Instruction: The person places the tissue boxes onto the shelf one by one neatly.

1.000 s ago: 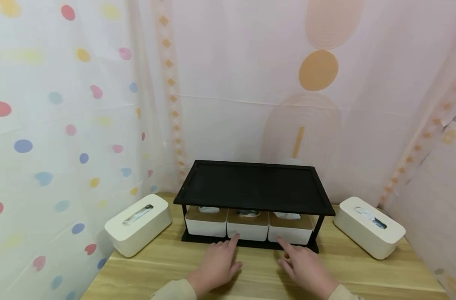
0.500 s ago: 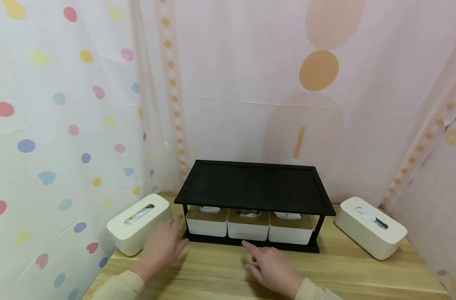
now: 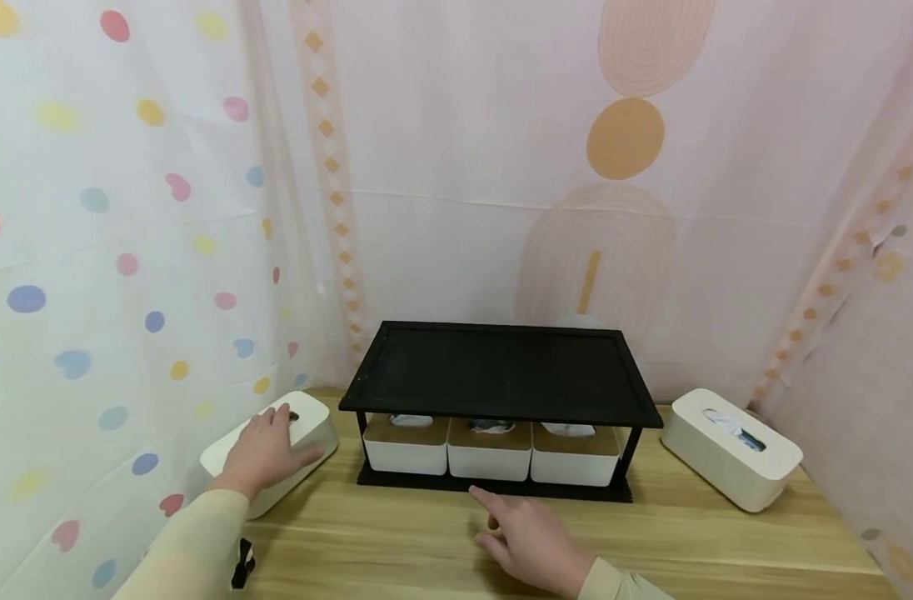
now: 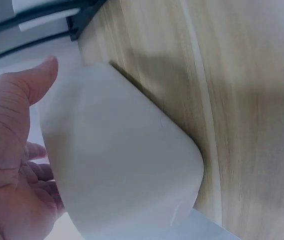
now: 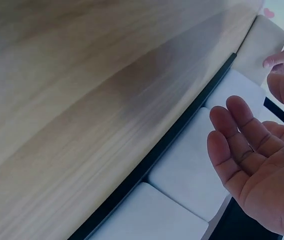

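Observation:
At the left of the table stands a white tissue box (image 3: 314, 410). My left hand (image 3: 263, 452) lies over its top, fingers spread forward and thumb out to the side. In the left wrist view, the end of this tissue box (image 4: 121, 155) fills the middle, with the thumb apart from it; whether the fingertips touch it is hard to tell. My right hand (image 3: 535, 542) hovers over the table in front of the black rack (image 3: 501, 375), index finger pointing forward, the others loosely bent. Nothing is in it. Inside the rack three tissue boxes (image 3: 490, 463) with brown lids stand in a row.
Another white tissue box (image 3: 730, 450) stands at an angle on the right of the wooden table (image 3: 396, 533). Patterned curtains (image 3: 456, 258) hang behind and at both sides. The rack's top panel overhangs the three tissue boxes, leaving a low gap above them.
My left hand has left the front of the rack and moved left, up onto the left tissue box. My right hand has shifted left along the rack's front edge. The boxes have not moved.

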Action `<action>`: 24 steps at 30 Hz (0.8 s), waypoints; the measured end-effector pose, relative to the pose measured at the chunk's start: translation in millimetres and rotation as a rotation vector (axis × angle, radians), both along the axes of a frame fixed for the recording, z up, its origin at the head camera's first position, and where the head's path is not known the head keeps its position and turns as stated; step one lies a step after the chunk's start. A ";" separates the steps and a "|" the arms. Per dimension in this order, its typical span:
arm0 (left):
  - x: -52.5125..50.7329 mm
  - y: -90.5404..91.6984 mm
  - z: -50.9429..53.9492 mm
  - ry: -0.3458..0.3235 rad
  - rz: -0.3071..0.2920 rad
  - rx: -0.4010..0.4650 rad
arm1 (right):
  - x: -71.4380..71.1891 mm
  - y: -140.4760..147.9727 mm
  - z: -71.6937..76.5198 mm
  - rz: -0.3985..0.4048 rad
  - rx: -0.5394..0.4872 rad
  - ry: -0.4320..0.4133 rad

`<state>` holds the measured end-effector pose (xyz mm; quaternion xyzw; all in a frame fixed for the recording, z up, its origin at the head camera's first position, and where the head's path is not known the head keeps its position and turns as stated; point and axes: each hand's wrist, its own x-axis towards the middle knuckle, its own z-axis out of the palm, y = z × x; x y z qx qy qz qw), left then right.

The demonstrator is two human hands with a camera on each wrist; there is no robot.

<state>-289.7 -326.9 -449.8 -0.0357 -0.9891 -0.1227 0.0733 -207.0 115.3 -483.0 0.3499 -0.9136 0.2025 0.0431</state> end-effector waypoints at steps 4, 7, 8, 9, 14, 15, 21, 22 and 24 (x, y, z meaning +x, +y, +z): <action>-2.2 -11.1 1.9 -0.020 0.026 -0.018 | 0.5 -0.2 -1.7 -0.001 -0.005 0.001; -3.1 -16.0 5.7 -0.041 0.045 -0.026 | 0.9 -0.2 -2.1 -0.003 0.000 -0.006; -3.5 -17.2 7.3 -0.054 0.050 -0.028 | 1.1 -0.3 -2.1 -0.004 0.002 -0.008; -3.6 -17.9 8.9 -0.068 0.055 -0.028 | 1.2 -0.3 -2.2 -0.006 0.004 -0.011; -3.8 -20.7 19.7 -0.128 0.061 -0.014 | 1.6 -1.0 -2.3 -0.010 0.004 -0.037; -3.5 -21.0 22.0 -0.137 0.055 -0.011 | 1.6 -1.1 -2.3 -0.010 0.003 -0.042; 4.3 -20.1 33.0 -0.208 0.004 -0.027 | 2.0 -0.8 -2.0 -0.009 -0.002 -0.063; 6.9 -19.4 33.9 -0.222 -0.005 -0.033 | 2.1 -0.6 -2.1 -0.007 -0.003 -0.065; 12.3 -17.4 36.1 -0.248 -0.020 -0.042 | 2.1 -0.3 -2.2 -0.003 -0.005 -0.071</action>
